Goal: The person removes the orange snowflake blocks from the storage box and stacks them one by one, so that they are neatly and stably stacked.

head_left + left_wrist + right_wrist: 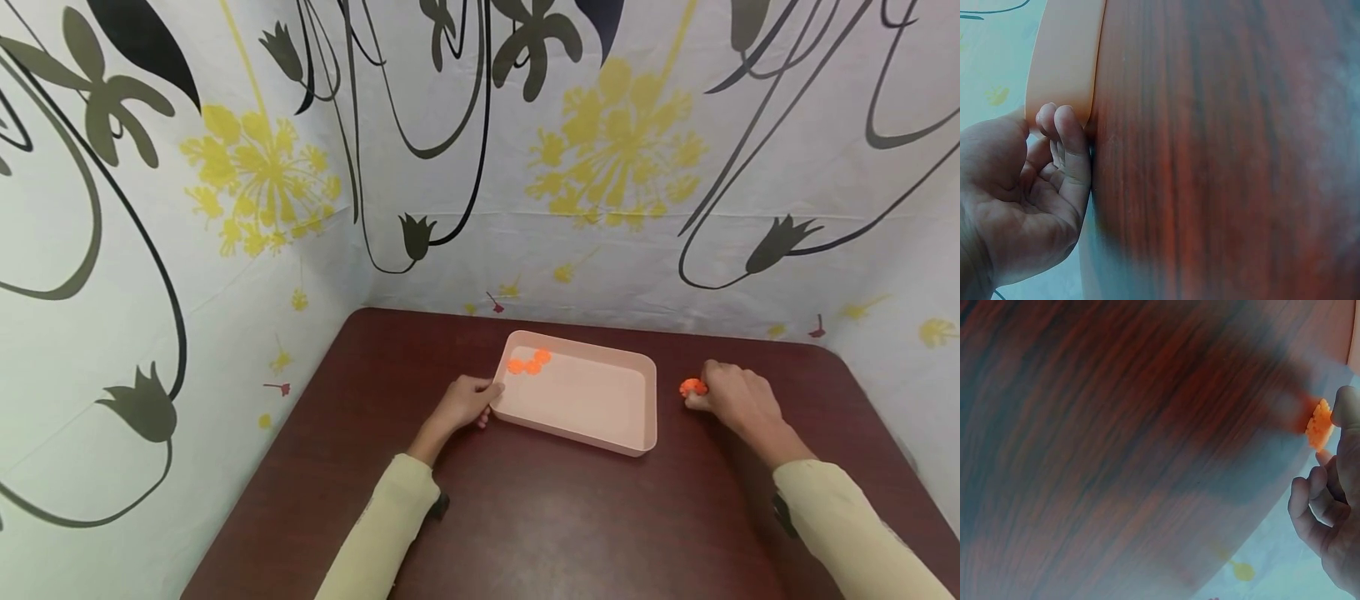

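Note:
A shallow peach-coloured rectangular tray (577,435) sits on the table, slightly turned. My left hand (463,402) holds its near left corner, thumb at the rim; the left wrist view shows the fingers of this hand (1038,194) against the tray's outer wall (1063,56). Three small orange pieces (532,367) lie in a short row in the tray's far left part. Right of the tray, my right hand (738,404) pinches another orange piece (692,387) with a bumpy, scalloped edge. In the right wrist view this piece (1319,427) shows at the thumb and fingertips.
The dark reddish-brown table (570,525) has rounded far corners. White sheeting (465,167) printed with leaves and yellow flowers stands behind the table and along its sides. Both forearms reach in from the near edge.

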Demonstrator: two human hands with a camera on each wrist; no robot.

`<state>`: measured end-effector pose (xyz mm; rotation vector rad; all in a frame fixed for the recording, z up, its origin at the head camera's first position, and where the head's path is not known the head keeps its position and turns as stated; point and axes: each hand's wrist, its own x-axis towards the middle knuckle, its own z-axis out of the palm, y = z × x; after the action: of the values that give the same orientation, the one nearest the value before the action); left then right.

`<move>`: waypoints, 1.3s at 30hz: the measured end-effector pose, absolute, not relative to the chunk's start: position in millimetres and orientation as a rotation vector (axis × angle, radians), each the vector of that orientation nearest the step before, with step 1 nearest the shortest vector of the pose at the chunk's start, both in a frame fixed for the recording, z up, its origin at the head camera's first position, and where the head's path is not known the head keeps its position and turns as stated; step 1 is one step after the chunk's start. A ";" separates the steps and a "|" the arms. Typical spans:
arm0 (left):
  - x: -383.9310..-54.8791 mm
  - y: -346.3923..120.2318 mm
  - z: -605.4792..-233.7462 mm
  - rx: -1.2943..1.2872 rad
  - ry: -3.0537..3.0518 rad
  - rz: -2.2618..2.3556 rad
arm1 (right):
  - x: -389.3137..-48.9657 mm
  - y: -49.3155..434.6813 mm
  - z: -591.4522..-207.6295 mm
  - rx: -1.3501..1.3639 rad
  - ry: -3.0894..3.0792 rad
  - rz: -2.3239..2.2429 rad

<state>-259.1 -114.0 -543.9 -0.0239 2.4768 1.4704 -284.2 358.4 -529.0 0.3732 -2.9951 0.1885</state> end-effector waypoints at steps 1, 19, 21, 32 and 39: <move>-259.1 -113.9 -543.6 -0.021 2.478 1.473 | -284.2 358.5 -528.8 0.374 -2.996 0.185; -257.2 -112.4 -541.4 -0.019 2.473 1.479 | -277.9 361.4 -523.6 0.340 -3.001 0.194; -257.1 -112.3 -541.2 -0.027 2.472 1.477 | -277.1 360.3 -522.1 0.325 -2.991 0.211; -256.8 -113.1 -542.7 -0.029 2.470 1.490 | -269.3 327.8 -512.3 0.245 -2.818 0.528; -257.0 -112.7 -541.1 -0.026 2.458 1.492 | -271.5 304.0 -508.6 0.312 -2.725 0.665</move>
<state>-257.0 -112.7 -541.1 -0.0257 2.4583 1.4915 -271.5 304.0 -508.6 0.3122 -2.7251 0.6646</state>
